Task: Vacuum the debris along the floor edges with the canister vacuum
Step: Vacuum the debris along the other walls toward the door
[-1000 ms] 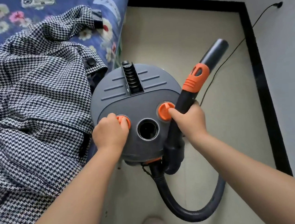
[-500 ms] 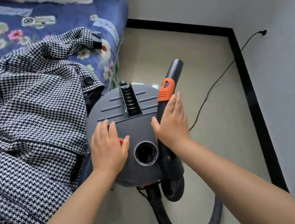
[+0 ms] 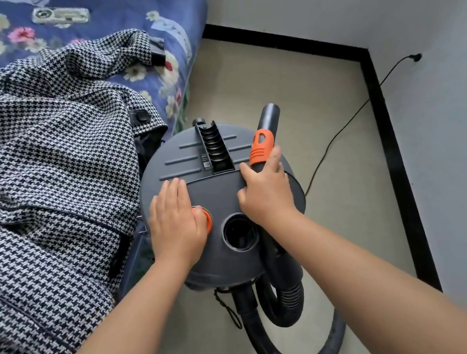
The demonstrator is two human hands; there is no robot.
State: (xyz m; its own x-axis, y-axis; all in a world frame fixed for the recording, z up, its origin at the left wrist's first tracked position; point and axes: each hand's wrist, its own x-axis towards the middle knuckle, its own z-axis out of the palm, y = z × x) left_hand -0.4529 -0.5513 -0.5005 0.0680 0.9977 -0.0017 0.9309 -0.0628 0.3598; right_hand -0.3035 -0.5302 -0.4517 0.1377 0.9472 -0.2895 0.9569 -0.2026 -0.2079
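Under both hands (image 3: 174, 227) (image 3: 267, 193), canister vacuum (image 3: 218, 183), flat fingers (image 3: 171, 188)

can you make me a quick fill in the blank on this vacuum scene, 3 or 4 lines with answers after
1. The left hand lies flat on the canister vacuum, partly covering an ____ knob.
2. The right hand touches the hose handle, whose collar is ____.
3. The houndstooth coat lies on the ____, left of the vacuum.
4. The thin black cord runs up the ____ to a plug.

Missing words: orange; orange; bed; wall
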